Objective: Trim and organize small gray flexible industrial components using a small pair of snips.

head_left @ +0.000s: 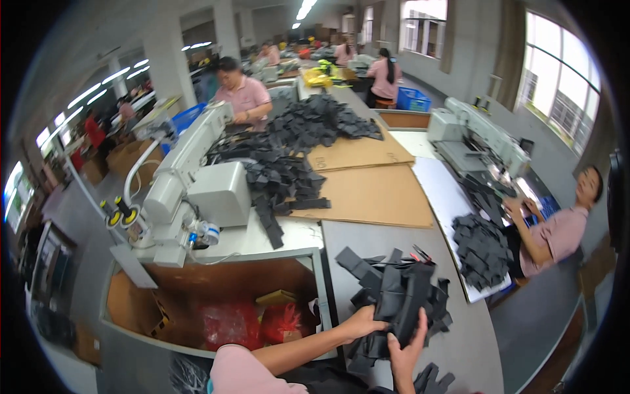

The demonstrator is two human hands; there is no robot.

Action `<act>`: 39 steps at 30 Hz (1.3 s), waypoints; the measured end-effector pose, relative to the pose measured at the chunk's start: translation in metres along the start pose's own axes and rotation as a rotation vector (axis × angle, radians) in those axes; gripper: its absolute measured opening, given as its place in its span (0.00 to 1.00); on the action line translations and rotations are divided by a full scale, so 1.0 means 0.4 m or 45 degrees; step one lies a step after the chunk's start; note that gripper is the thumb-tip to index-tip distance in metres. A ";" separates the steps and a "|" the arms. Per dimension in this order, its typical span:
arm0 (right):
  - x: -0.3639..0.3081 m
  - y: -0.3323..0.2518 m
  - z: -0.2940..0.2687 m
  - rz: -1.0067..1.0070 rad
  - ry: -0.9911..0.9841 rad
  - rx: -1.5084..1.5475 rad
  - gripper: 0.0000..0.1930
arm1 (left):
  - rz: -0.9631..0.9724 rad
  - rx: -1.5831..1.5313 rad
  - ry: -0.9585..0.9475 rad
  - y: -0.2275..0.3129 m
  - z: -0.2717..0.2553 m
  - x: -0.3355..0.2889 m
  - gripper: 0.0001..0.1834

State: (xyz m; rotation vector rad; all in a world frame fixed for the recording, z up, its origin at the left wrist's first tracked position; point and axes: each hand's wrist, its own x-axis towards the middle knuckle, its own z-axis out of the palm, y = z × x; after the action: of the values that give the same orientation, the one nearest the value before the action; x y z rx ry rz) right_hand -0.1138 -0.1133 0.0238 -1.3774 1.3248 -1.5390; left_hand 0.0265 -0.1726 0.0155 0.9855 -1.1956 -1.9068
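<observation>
In front of me on the grey table lies a loose heap of black fabric strips [371, 282]. My right hand [408, 347] is closed around the lower end of a long black strip [413, 299], thumb on one side and fingers on the other. Just to its left, my left hand [362, 326] grips black strips at the near side of the heap, its thumb on top and its other fingers partly hidden. Small red-handled snips [420, 255] seem to lie at the heap's far edge. A few more black strips [433, 381] are at the bottom, near my right wrist.
A large pile of black pieces [315, 121] covers brown cardboard [374, 190] ahead. Sewing machines stand left [197, 177] and right [479, 134]. Left of me, an open wooden bin [216, 276] holds red plastic bags. Co-workers sit at right [558, 233] and far left [243, 95].
</observation>
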 end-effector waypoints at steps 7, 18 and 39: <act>-0.086 -0.103 -0.073 -0.188 -0.029 -0.341 0.40 | 0.103 0.226 0.191 -0.045 0.078 -0.091 0.21; -0.180 -0.164 -0.221 -0.158 0.229 -0.082 0.34 | 0.201 0.083 0.122 -0.039 0.209 -0.146 0.21; -0.005 -0.301 -0.295 -0.333 0.284 0.619 0.27 | 0.017 -0.220 -0.006 -0.041 0.122 -0.086 0.16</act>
State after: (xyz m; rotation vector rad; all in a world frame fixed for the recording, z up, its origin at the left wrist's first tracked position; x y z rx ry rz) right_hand -0.2108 -0.0518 0.1472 -1.1186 0.8253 -2.0733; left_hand -0.0009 -0.1175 0.0230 0.8787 -1.0178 -1.9655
